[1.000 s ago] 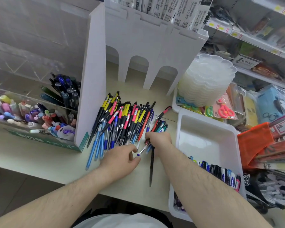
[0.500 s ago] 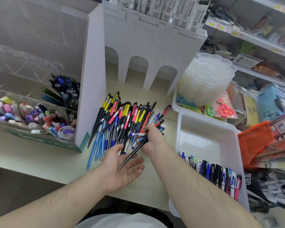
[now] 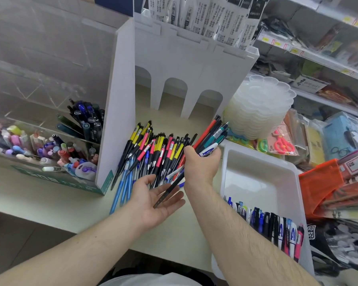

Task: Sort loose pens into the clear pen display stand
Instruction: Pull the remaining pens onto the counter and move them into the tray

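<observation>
Right hand (image 3: 202, 162) grips a pen bundle (image 3: 210, 137) above the pile (image 3: 153, 153); left hand (image 3: 153, 200) open, palm up, below; tray (image 3: 262, 162) rim adjacent.

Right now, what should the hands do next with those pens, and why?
Probably lower the right hand so its bundle settles into the open left hand. The black pen already pokes over that palm, which waits flat beside the pile.

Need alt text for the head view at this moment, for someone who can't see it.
The right hand grips a bundle of pens above a counter, while the left hand lies open, palm up, under the bundle's lower tips. A pile of loose pens lies behind the hands, and a white tray with more pens sits to the right.
</observation>
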Available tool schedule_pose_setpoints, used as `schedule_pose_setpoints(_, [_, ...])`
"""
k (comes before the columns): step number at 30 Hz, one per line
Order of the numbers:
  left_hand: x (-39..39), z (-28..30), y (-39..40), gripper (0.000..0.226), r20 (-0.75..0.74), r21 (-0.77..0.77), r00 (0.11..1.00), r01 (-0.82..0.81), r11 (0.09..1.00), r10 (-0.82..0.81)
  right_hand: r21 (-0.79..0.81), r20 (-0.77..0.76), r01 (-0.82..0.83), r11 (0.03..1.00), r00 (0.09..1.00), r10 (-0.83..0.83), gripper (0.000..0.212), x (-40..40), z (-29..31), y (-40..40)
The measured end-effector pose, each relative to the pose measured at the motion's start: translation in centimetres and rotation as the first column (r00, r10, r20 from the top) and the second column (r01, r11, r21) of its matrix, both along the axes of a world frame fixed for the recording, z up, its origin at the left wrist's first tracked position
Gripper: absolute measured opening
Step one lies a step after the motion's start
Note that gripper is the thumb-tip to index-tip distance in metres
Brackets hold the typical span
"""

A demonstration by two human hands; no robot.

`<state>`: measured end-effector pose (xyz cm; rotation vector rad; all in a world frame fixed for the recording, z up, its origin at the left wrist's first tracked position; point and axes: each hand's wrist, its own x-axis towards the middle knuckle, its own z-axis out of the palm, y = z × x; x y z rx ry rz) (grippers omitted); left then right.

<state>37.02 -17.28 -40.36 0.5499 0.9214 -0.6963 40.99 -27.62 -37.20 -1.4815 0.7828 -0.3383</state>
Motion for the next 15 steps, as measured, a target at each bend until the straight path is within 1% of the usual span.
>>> schedule_pose_setpoints(4, [1.3, 0.9, -1.5, 0.044, 0.070, -0.054, 0.997, 0.014, 0.998, -0.010, -0.062, 0.102, -0.021, 0.998, 0.994, 0.028, 0.029, -0.9, 0.6, -0.2])
schedule_pose_setpoints(7, [2.2, 1.9, -2.6, 0.041, 0.164, -0.063, 0.983, 0.094, 0.994, -0.083, -0.087, 0.185, -0.037, 0.995, 0.981, 0.053, 0.033, -1.7, 0.8, 0.1])
schedule_pose_setpoints(9, [2.8, 2.3, -3.3, 0.046, 0.219, -0.076, 0.968, 0.146, 0.986, -0.127, -0.094, 0.232, -0.026, 0.995, 0.972, 0.047, 0.035, -2.1, 1.0, 0.2])
schedule_pose_setpoints(13, [3.2, 2.2, -4.1, 0.049, 0.256, -0.088, 0.955, 0.177, 0.980, -0.149, -0.094, 0.322, -0.009, 0.996, 0.946, 0.039, 0.032, -2.6, 1.7, 0.1])
schedule_pose_setpoints(15, [3.0, 2.2, -4.6, 0.047, 0.263, -0.132, 0.953, 0.190, 0.973, -0.150, -0.120, 0.342, -0.025, 0.992, 0.937, 0.065, 0.029, -2.6, 1.9, -0.3])
